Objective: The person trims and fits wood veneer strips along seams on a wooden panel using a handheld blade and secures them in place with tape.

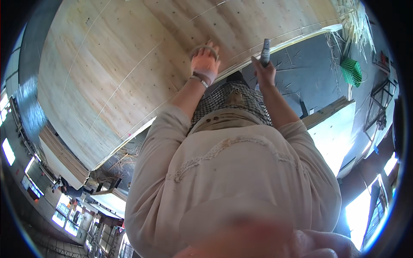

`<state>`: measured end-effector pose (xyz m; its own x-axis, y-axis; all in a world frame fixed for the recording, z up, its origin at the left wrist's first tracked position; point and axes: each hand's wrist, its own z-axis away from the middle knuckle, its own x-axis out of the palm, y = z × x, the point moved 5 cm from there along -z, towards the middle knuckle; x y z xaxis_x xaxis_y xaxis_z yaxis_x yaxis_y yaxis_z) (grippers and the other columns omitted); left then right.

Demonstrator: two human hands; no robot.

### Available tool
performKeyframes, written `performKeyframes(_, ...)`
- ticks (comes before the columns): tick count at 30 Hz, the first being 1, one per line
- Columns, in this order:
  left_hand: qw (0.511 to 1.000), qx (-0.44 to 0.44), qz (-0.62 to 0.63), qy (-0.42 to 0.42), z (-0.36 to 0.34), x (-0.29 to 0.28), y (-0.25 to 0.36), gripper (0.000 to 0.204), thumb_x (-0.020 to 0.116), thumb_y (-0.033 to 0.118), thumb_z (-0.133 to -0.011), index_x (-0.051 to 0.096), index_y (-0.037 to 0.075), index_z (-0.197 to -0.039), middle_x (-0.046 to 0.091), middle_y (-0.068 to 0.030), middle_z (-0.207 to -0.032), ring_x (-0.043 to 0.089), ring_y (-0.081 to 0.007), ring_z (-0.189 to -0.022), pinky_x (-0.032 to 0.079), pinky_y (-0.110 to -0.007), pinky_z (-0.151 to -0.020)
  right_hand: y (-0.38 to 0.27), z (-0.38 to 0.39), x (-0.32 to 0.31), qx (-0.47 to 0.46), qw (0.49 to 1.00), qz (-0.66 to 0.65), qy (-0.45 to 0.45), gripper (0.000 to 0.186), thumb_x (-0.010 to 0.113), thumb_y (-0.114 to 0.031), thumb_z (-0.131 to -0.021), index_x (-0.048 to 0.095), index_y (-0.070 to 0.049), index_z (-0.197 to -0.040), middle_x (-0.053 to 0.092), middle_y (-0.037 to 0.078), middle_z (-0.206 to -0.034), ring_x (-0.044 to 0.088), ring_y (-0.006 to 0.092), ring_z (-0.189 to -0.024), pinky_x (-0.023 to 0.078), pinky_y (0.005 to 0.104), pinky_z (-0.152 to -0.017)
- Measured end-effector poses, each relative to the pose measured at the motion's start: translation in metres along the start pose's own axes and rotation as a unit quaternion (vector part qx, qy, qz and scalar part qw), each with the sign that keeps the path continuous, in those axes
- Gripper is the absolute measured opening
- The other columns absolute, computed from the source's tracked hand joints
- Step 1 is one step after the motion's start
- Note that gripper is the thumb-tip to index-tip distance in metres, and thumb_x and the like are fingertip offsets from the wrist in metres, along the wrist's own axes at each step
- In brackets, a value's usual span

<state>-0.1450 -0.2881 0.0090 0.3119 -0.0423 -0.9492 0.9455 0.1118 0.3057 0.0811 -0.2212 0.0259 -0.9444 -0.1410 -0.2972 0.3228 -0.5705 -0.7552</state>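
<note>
My left hand [205, 69] reaches over the wood panel [142, 73], near its close edge. A brownish ring that looks like a roll of tape [193, 51] encircles its fingers, which are partly blurred. The palm part looks covered by a pale glove, and a band circles the wrist. To the right, just off the panel's near edge, my right hand [264, 74] grips a grey utility knife [265, 51] pointing up and away. Its blade cannot be made out. Pale wood with small dark knots and thin seam lines makes up the panel's face.
Shredded pale wood strips [355, 21] hang at the panel's far right corner. Beyond the right hand are a green woven basket [352, 72] and a metal frame [379, 103]. Stacked boards [64, 157] stand at left. Wood scraps litter the dark floor [297, 64]. Another person [71, 189] is far off.
</note>
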Motion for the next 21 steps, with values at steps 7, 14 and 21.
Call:
performKeyframes(7, 0.998, 0.022, -0.056, -0.032, -0.108, 0.016, 0.042, 0.056, 0.065, 0.034, -0.084, 0.052, 0.014, -0.134, 0.046, -0.0080, -0.146, 0.043, -0.0286, -0.134, 0.038, -0.045, -0.107, -0.046, -0.119, -0.056, -0.014, 0.999, 0.043, -0.021, 0.033, 0.081, -0.030, -0.078, 0.060, -0.004, -0.079, 0.057, 0.002, -0.062, 0.051, 0.0095, -0.049, 0.042, 0.0275, -0.046)
performKeyframes(14, 0.992, -0.057, -0.073, -0.082, -0.097, 0.008, 0.044, 0.051, 0.065, 0.033, -0.084, 0.055, 0.013, -0.130, 0.051, -0.0080, -0.139, 0.049, -0.0274, -0.127, 0.044, -0.043, -0.100, -0.133, -0.203, -0.010, -0.151, 0.945, 0.271, -0.107, 0.052, 0.077, -0.050, -0.075, 0.065, -0.002, -0.088, 0.066, 0.013, -0.070, 0.065, 0.0275, -0.064, 0.051, 0.0396, -0.065)
performKeyframes(21, 0.985, -0.168, 0.021, -0.025, -0.080, -0.025, 0.017, 0.043, 0.067, 0.028, -0.082, 0.062, 0.012, -0.122, 0.063, -0.0138, -0.099, 0.061, -0.0321, -0.096, 0.051, -0.046, -0.078, -0.230, -0.272, 0.048, -0.388, 0.843, 0.372, 0.011, 0.052, 0.072, -0.042, -0.081, 0.062, -0.009, -0.119, 0.060, 0.016, -0.121, 0.064, 0.0333, -0.104, 0.051, 0.0463, -0.087)
